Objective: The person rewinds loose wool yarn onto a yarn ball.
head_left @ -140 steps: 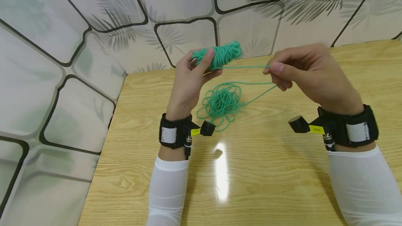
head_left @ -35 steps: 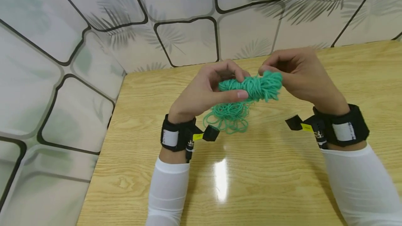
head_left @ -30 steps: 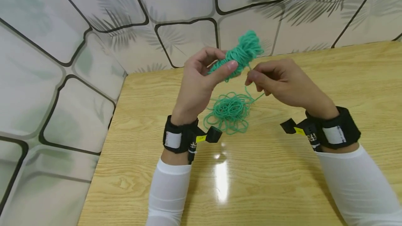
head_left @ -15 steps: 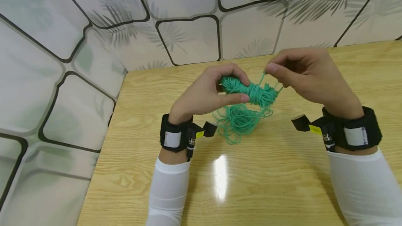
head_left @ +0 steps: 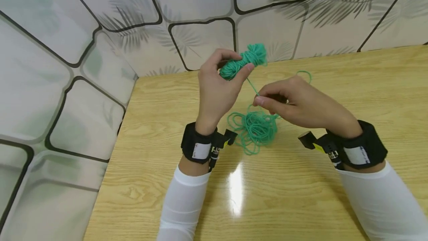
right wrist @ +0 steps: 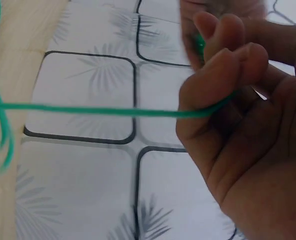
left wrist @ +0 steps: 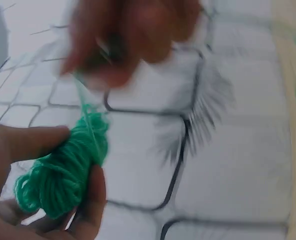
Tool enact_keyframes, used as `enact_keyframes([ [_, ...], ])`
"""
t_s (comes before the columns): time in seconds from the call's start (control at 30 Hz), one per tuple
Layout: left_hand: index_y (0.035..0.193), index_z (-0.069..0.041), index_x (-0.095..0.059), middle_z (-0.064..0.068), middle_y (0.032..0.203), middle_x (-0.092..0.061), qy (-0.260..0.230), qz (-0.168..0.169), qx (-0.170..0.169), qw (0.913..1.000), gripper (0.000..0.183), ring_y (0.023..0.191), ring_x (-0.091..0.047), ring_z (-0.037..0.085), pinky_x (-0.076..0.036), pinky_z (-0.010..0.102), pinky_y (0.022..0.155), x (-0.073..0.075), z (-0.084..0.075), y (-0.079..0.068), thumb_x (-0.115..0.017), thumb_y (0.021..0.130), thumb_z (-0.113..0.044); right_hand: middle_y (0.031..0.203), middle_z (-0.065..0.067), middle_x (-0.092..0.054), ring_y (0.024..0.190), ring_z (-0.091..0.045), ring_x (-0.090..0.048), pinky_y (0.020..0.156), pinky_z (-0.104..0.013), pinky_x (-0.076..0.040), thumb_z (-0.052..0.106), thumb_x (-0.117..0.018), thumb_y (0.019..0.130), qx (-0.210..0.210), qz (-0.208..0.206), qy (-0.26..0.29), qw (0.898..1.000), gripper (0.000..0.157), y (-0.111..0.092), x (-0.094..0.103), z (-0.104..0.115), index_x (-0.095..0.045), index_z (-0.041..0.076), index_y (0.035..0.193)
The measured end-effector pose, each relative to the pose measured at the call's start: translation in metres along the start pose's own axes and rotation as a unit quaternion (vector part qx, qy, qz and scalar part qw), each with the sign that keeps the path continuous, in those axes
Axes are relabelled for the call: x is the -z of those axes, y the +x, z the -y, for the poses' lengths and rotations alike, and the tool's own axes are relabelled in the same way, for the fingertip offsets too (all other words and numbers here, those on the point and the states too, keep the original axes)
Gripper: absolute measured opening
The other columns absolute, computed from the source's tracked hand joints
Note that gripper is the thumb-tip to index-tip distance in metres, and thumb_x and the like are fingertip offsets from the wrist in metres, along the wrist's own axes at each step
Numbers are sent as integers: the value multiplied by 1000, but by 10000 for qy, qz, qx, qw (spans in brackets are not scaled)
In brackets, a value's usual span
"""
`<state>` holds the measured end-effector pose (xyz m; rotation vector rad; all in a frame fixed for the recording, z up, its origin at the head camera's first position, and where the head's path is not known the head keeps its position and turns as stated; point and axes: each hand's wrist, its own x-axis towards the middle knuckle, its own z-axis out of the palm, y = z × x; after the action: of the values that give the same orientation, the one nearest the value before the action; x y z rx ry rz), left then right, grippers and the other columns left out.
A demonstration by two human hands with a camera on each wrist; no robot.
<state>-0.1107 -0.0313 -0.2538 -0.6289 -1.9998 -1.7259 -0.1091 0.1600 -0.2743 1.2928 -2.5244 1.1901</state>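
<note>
A bundle of green cord (head_left: 256, 55) is held between the thumb and fingers of my left hand (head_left: 216, 88), raised near the back edge of the table. Its middle is wrapped crosswise and loops stick out at the end, as the bundle (left wrist: 62, 175) shows in the left wrist view. My right hand (head_left: 294, 101), lower and to the right, pinches the strand (head_left: 252, 86) that runs down taut from the bundle. In the right wrist view the cord (right wrist: 112, 111) passes from its curled fingers toward the table. A loose pile of the same cord (head_left: 257, 131) lies below.
The wood-grain table (head_left: 160, 196) meets a patterned wall (head_left: 204, 44) at the back and another at the left. A small loop of cord (head_left: 304, 72) shows behind my right hand. Both wrists wear black camera straps (head_left: 366, 148).
Half a second ago the bundle was lower and the right hand above its right end. Now the left hand has raised and tilted the bundle, and the right hand has brought the strand down below it.
</note>
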Motion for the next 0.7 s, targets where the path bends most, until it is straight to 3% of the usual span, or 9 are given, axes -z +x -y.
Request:
enact_keyframes([
  [0.1, 95, 4, -59, 12, 93, -60, 420, 658, -63, 9969, 20, 79, -57, 15, -46, 27, 72, 1, -2, 0, -67, 82, -8, 72, 11, -54, 59, -6, -47, 54, -23, -40, 13, -56, 91, 64, -280, -47, 9996, 15, -4, 9, 5, -64, 27, 90],
  [0.2, 99, 5, -59, 13, 96, -60, 12, 1548, 21, 9879, 20, 78, -57, 15, -47, 29, 71, 3, -2, 0, -64, 84, -7, 74, 5, -58, 61, -10, -50, 54, -24, -40, 6, -58, 88, -225, -957, 179, 9950, 15, -10, 21, 7, -66, 18, 89],
  [0.33, 101, 5, -58, 13, 96, -59, -1096, 2615, 294, 9585, 19, 74, -58, 20, -49, 37, 69, 7, -2, 0, -62, 84, -3, 65, -8, -50, 55, -15, -43, 50, -26, -33, 1, -57, 87, -583, -1966, 1156, 9719, 8, -15, 34, 0, -65, 1, 88],
  [0.4, 103, 4, -58, 14, 97, -58, -1727, 2895, 383, 9407, 21, 75, -58, 23, -49, 42, 69, 9, -1, -1, -62, 83, -2, 62, -11, -45, 55, -17, -39, 50, -27, -31, -1, -56, 87, -608, -2180, 1816, 9570, 9, -15, 36, -7, -63, -6, 88],
  [0.43, 102, 3, -58, 14, 97, -58, -2048, 2940, 381, 9328, 21, 76, -57, 24, -49, 42, 69, 10, 0, -1, -64, 82, -2, 64, -11, -47, 58, -17, -41, 53, -27, -32, 1, -55, 88, -663, -2181, 1936, 9542, 11, -14, 35, -11, -63, -7, 89],
  [0.5, 100, 0, -58, 14, 100, -57, -2708, 2824, 319, 9197, 23, 82, -55, 25, -48, 41, 72, 12, 2, -2, -68, 80, -6, 65, -12, -48, 58, -18, -41, 53, -27, -32, 2, -54, 90, -689, -1964, 2313, 9504, 13, -12, 31, -17, -62, -7, 91],
  [0.57, 97, -3, -57, 12, 102, -57, -3457, 2347, 382, 9077, 25, 86, -55, 24, -48, 37, 74, 13, 3, -1, -72, 78, -11, 65, -12, -48, 56, -17, -39, 49, -28, -31, 6, -51, 92, -751, -1546, 2265, 9587, 16, -8, 24, -20, -63, -4, 92],
  [0.67, 95, -5, -55, 9, 100, -56, -4289, 1070, 486, 8957, 29, 90, -54, 21, -46, 29, 78, 13, 5, 3, -74, 75, -14, 62, -8, -44, 50, -17, -35, 45, -30, -29, 14, -46, 96, -832, -698, 1938, 9750, 22, -3, 13, -19, -65, 4, 93],
  [0.7, 96, -5, -55, 9, 100, -55, -4337, 533, 508, 8980, 28, 90, -55, 20, -46, 28, 79, 12, 5, 5, -73, 76, -12, 61, -5, -42, 49, -16, -33, 45, -31, -28, 18, -44, 97, -824, -412, 1707, 9810, 23, -1, 10, -18, -65, 9, 93],
])
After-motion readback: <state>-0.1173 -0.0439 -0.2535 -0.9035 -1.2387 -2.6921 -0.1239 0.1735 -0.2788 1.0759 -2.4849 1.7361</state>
